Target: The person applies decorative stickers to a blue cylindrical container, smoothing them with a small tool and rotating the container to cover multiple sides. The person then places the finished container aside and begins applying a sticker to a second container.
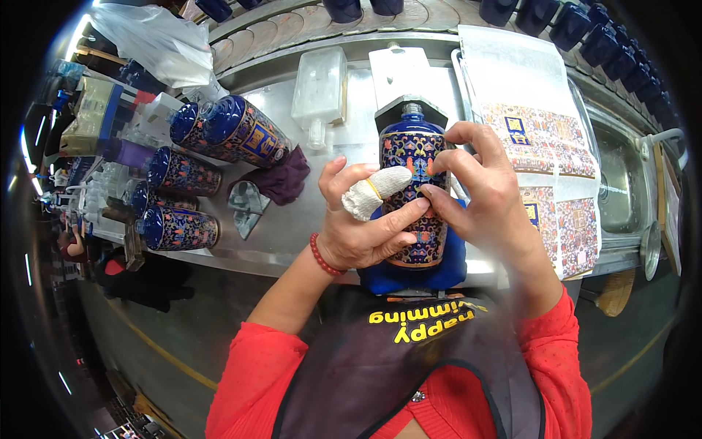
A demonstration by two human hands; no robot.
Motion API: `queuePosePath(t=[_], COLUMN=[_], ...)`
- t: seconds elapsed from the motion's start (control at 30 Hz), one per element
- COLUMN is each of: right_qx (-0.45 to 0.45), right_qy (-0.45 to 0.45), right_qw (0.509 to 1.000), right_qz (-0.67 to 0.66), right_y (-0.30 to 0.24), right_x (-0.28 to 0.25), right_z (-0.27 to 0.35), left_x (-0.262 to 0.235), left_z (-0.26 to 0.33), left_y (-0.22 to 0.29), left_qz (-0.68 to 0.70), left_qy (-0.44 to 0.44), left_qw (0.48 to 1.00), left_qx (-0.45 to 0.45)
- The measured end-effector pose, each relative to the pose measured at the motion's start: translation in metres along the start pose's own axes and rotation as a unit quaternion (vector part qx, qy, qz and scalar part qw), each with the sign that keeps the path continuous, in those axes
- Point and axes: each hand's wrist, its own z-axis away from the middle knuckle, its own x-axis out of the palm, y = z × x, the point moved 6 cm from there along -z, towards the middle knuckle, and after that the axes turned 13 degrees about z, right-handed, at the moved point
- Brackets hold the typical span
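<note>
A dark blue bottle (414, 150) with a colourful floral wrap lies in front of me, neck pointing away, against a dark angular rest (389, 110). Beneath its near end is a blue pad (457, 271). My left hand (362, 223) is on the bottle's left side; one finger wears a white cloth sleeve (376, 192) with a yellow band, and bare fingertips press the front. From the right, my right hand (479, 183) grips the bottle's edge, its thumb tip on the front near the left fingertips. Whether a label edge lies under the fingers is hidden.
Printed floral label sheets (541, 157) lie at right, beside a metal sink (618, 175). Several decorated bottles (183, 228) and a purple cloth (287, 179) are at left. A clear bottle-shaped block (319, 88) stands behind. A curved conveyor (292, 28) crosses the back.
</note>
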Motion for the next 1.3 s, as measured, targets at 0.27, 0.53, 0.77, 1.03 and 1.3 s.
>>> queuePosePath(t=[0.27, 0.53, 0.77, 1.03, 1.3], right_qx=[-0.018, -0.058, -0.075, -0.079, -0.083], right_qy=[0.026, 0.009, -0.017, -0.024, -0.024], right_qw=[0.999, 0.995, 0.990, 0.990, 0.988], right_qz=[0.043, 0.085, 0.117, 0.114, 0.129], right_y=[-0.004, -0.012, -0.015, -0.018, -0.018], right_x=[-0.009, -0.008, -0.010, -0.010, -0.012], right_z=[-0.002, -0.009, -0.015, -0.017, -0.022], left_x=[-0.001, -0.002, -0.002, -0.002, -0.001], left_z=[-0.001, -0.004, -0.004, -0.003, -0.003], left_y=[-0.001, -0.001, -0.001, -0.001, -0.001], left_qz=[0.007, 0.008, 0.008, 0.013, 0.015], left_qy=[-0.007, -0.005, 0.002, 0.006, -0.002], left_qw=[1.000, 1.000, 1.000, 1.000, 1.000], left_qx=[0.003, 0.010, 0.011, 0.014, 0.008])
